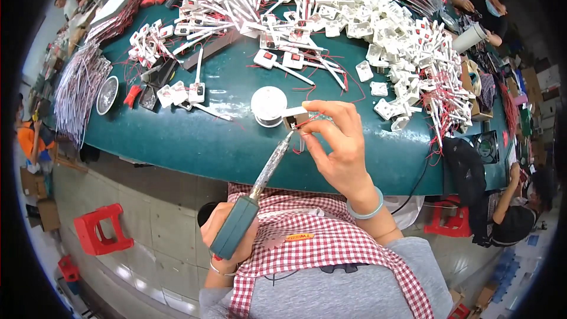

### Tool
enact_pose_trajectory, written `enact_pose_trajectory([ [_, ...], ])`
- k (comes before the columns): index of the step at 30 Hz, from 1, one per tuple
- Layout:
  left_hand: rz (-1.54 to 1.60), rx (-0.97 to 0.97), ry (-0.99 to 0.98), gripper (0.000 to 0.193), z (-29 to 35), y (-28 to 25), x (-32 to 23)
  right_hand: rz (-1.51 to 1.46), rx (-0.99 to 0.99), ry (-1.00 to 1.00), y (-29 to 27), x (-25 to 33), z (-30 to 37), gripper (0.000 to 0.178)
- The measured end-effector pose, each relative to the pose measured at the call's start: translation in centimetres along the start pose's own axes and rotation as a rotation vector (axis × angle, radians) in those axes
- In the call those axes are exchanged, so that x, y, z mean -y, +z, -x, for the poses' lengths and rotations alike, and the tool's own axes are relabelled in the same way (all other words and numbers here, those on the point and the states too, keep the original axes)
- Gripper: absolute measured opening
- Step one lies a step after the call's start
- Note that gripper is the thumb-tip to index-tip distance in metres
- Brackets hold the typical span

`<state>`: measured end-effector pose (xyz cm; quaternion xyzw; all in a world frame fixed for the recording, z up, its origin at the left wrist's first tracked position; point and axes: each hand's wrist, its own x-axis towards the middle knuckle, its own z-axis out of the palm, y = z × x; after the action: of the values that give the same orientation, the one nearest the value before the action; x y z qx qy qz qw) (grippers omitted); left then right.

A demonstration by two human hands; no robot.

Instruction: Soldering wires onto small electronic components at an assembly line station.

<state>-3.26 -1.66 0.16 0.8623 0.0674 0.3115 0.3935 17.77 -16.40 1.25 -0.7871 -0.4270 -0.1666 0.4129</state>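
My left hand point(227, 233) is wrapped round the green handle of a soldering iron point(269, 171), which slants up and away to the right. Its tip meets the underside of a small dark part point(293, 120) beside a white strip and a red wire. My right hand point(339, 145) pinches the wire point(306, 124) between thumb and forefinger at that part. A white spool of solder wire point(269, 105) stands on the green table just behind the tip. Whether the fingers also grip the part itself is hard to see.
White housings with red switches and wires point(227, 6) lie in heaps at the back. More white housings point(360, 18) are piled to the right. A metal bowl point(107, 94) sits near the left edge beside bundled wires point(82, 97). Red stools point(103, 230) stand below; people work at the sides.
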Motion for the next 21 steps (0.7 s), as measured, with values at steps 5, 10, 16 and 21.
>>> enact_pose_trajectory([
  [5,0.013,-0.002,0.002,0.02,-0.16,0.22,0.17,-0.005,-0.004,-0.004,0.02,0.06,0.01,0.018],
  [10,-0.022,-0.001,0.018,0.019,-0.08,0.54,0.43,-0.008,-0.004,-0.003,-0.03,0.07,-0.03,0.017],
  [16,-0.011,0.014,0.019,0.02,-0.26,0.27,0.26,0.0,-0.01,-0.007,0.09,0.08,-0.04,0.018],
  [21,0.003,0.011,0.001,0.019,-0.15,0.13,0.22,0.014,-0.005,-0.002,0.06,0.03,-0.01,0.018],
])
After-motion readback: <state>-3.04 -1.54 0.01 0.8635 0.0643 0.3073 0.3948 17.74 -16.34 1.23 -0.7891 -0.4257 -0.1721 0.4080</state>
